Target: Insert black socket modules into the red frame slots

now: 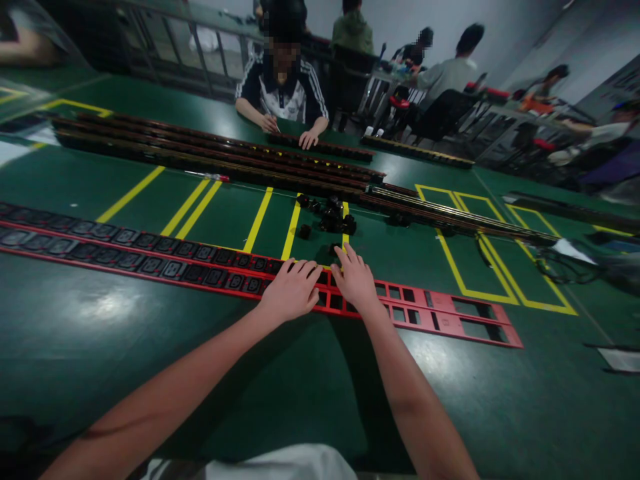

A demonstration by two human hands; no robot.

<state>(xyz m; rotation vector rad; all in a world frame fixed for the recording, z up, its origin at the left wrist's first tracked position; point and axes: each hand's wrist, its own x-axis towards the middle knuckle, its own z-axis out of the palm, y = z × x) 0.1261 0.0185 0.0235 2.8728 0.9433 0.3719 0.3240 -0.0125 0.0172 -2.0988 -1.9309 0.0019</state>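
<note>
the red strip (pixel 443 312), with two rows of openings, lies right under both hands, its long axis crossing the forearms and slanting so that the right end comes closer to the wearer than the left. black sockets (pixel 173 269) fill the rows on the left side, up to the left hand (pixel 293 290), while open windows show between the hands and on to the right end. the left hand rests over the strip with its fingers loosely together and curved; the right hand (pixel 355 280) sits just beside it, fingers somewhat spread, reaching over the far edge. a small dark block (pixel 334 249) is at its fingertips, though whether it is pinched or only touched i cannot tell. the loose black blocks (pixel 333 217) form a cluster beyond the far edge, ahead of the hands and nearer to the right one. past them the dark rails (pixel 225 150) run roughly along the same slant, bounding a band of green desk (pixel 240 393) marked with yellow lines (pixel 257 220). the strip's left end runs out of view, its right end stops well inside, and the broadest room for moving is on the near side, between the strip and the wearer.
</note>
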